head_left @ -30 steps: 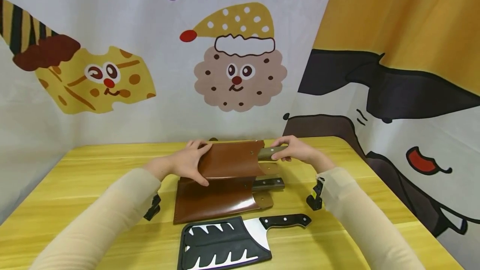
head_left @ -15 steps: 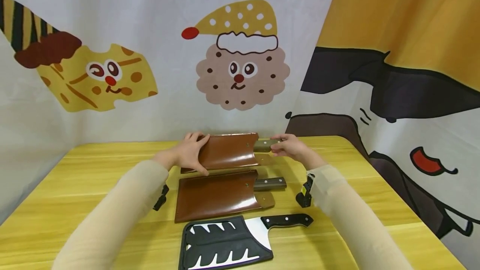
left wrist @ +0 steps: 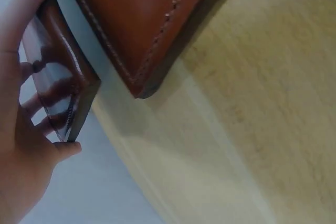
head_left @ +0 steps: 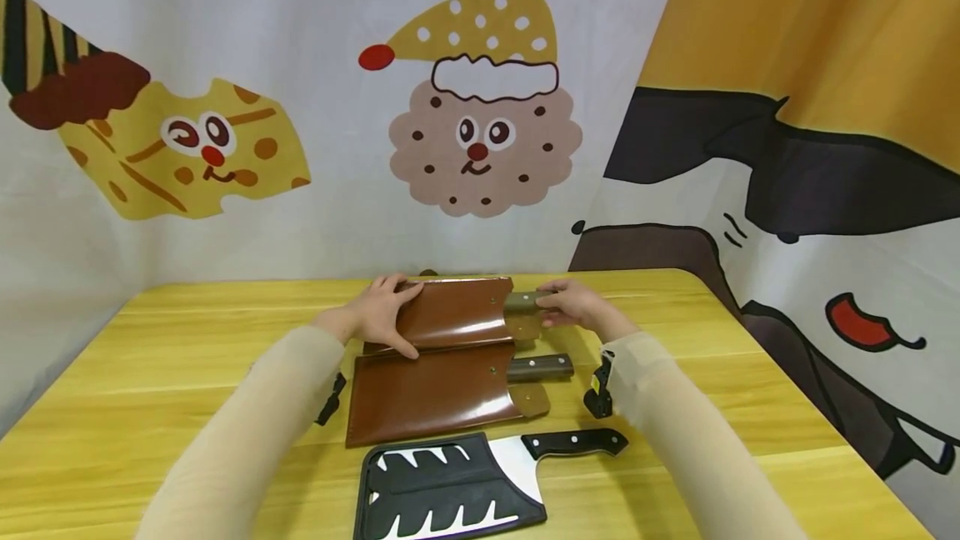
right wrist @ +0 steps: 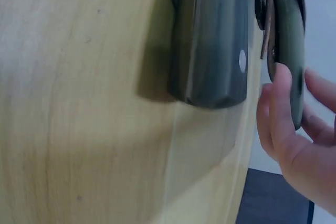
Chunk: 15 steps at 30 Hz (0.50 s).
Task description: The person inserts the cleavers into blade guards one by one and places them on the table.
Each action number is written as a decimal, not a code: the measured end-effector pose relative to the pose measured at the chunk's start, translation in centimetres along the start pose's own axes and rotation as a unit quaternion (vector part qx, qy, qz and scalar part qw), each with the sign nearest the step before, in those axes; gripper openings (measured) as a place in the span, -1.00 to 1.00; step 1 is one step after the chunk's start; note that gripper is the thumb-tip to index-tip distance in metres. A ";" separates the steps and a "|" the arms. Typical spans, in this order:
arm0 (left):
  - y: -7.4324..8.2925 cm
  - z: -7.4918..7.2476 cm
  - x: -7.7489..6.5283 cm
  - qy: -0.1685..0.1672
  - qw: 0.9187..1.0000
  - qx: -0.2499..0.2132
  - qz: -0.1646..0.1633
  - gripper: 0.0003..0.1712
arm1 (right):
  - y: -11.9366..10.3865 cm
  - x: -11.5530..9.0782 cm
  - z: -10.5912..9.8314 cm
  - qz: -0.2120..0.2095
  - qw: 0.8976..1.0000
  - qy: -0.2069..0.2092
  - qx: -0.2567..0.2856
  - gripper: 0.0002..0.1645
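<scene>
At the far side of the table, a cleaver in a brown leather sheath (head_left: pixel 457 311) points its olive-green handle (head_left: pixel 519 302) to the right. My left hand (head_left: pixel 382 315) grips the sheath's left end, thumb across the front face and fingers at the far edge. The right hand (head_left: pixel 573 304) pinches the handle between thumb and fingers, plain in the right wrist view, where the handle (right wrist: pixel 290 35) sticks out of the sheath mouth. Just in front lies a second brown-sheathed cleaver (head_left: pixel 431 397) with a dark riveted handle (head_left: pixel 540 367); its stitched sheath corner (left wrist: pixel 142 35) fills the left wrist view's top.
Nearest me on the wood-grain table (head_left: pixel 180 373) lies a black-handled cleaver (head_left: pixel 573 442) with its blade in a black guard (head_left: pixel 450 486) with toothed cutouts. A cartoon-printed curtain (head_left: pixel 337 232) hangs behind the table's far edge.
Both hands have carried the far sheathed cleaver back from over the second one, then lowered it slightly towards the table. The other two cleavers have stayed put.
</scene>
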<state>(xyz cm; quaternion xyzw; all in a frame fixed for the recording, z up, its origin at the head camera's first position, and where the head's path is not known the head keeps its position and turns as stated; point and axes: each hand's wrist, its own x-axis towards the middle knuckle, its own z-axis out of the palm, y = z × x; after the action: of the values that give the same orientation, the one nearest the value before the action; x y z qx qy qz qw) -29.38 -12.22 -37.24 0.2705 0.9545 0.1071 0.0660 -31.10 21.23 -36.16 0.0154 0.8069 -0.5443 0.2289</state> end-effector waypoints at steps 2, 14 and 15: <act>-0.2 0.3 0.0 -0.001 1.000 0.004 0.000 0.32 | 0.1 0.1 0.3 0.001 1.000 -0.010 0.000 -0.32; -1.2 1.1 -0.7 -0.025 0.997 -0.051 -0.045 -0.07 | 0.0 0.1 1.1 -0.001 0.998 0.001 -0.060 -0.21; -1.1 0.9 -0.8 -0.026 0.997 -0.056 -0.053 -0.09 | -0.1 -0.1 1.1 0.000 0.997 0.004 -0.075 -0.20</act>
<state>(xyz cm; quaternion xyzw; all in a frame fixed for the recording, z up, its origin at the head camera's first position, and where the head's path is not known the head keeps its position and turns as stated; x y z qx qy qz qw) -29.11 -13.37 -38.30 0.2182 0.9580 0.1495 0.1110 -30.64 20.26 -36.40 0.0007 0.8463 -0.4824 0.2260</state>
